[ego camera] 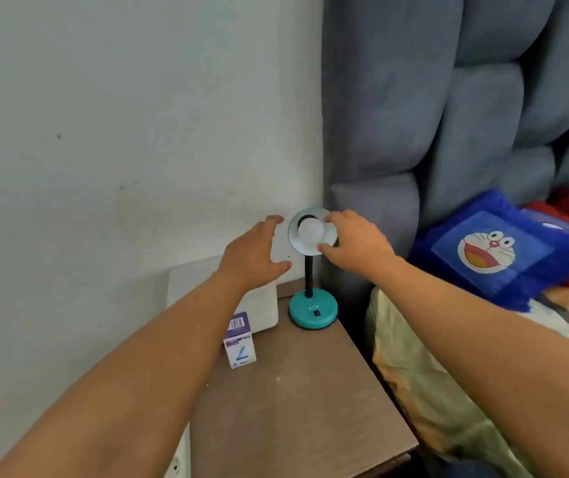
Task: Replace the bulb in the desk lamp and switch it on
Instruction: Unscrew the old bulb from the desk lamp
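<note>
A small desk lamp stands at the back of a brown bedside table (pixel 303 391). It has a teal round base (pixel 313 310) with a black switch, a black neck and a pale shade (pixel 298 241) facing me. A white bulb (pixel 311 230) sits in the shade. My right hand (pixel 355 244) is at the shade's right rim, thumb and fingers around the edge beside the bulb. My left hand (pixel 255 255) hovers open just left of the shade, not touching it. A purple and white bulb box (pixel 239 341) stands upright on the table, left of the base.
A white boxy object (pixel 262 308) sits behind the bulb box against the white wall. A grey padded headboard (pixel 448 115) rises on the right. The bed beside the table carries a blue cartoon cushion (pixel 503 250) and patterned bedding (pixel 431 391).
</note>
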